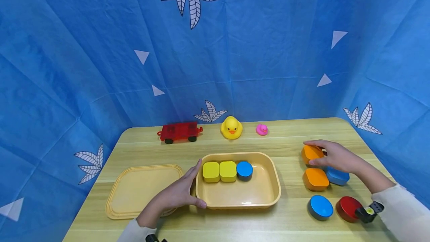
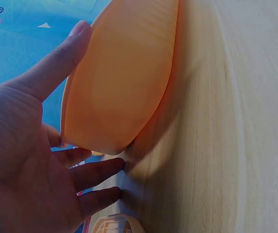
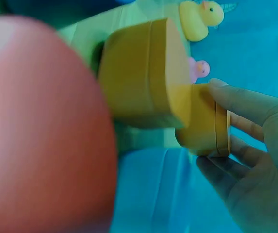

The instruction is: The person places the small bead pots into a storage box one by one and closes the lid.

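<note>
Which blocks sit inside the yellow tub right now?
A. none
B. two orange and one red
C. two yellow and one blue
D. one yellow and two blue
C: the head view shows two yellow blocks and one blue block in a row along the far side of the yellow tub, while the left hand rests against its near left corner and the right hand grips an orange block outside it.

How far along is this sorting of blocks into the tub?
Three blocks already sit in the tub: two yellow blocks and a blue round block. The left hand steadies the tub's side, while the right hand grips an orange block. Still out on the table: another orange block, two blue ones and a red disc.
</note>
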The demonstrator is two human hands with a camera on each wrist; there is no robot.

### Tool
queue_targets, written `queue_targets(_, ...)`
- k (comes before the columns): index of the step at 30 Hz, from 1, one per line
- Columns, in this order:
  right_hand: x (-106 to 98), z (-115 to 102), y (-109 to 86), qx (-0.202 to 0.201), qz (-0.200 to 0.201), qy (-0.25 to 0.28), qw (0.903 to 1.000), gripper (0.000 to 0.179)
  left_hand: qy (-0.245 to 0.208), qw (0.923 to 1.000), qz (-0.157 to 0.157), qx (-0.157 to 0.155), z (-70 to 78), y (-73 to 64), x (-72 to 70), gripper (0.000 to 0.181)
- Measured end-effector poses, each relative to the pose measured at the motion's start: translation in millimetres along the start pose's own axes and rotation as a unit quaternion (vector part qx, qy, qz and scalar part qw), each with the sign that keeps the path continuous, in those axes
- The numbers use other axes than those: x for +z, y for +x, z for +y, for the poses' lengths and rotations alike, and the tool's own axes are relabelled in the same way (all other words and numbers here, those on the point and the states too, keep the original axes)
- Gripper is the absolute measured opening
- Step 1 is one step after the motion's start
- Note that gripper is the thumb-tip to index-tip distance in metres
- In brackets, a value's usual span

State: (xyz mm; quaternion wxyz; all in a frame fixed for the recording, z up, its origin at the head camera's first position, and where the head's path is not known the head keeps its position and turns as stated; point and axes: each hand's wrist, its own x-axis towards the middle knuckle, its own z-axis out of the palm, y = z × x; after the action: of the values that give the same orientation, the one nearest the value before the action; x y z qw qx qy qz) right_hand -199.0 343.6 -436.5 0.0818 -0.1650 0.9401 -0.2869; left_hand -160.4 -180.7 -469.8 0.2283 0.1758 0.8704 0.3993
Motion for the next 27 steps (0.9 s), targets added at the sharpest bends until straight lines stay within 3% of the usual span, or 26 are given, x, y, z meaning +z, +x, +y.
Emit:
queue_targets(13, 1.8, -40.2, 3.9, -0.032, 0.009, -0.003, 0.9994, 0.074, 0.005, 1.0000, -0.001, 0.002, 0.3, 0.0, -0.1, 0.136)
queue_targets(27, 11.5, -74.6, 7.9, -0.079, 0.027, 0.004, 0.9965, 0.069, -0.025, 0.9996, -0.002, -0.011, 2.6, -0.9, 0.7, 0.136)
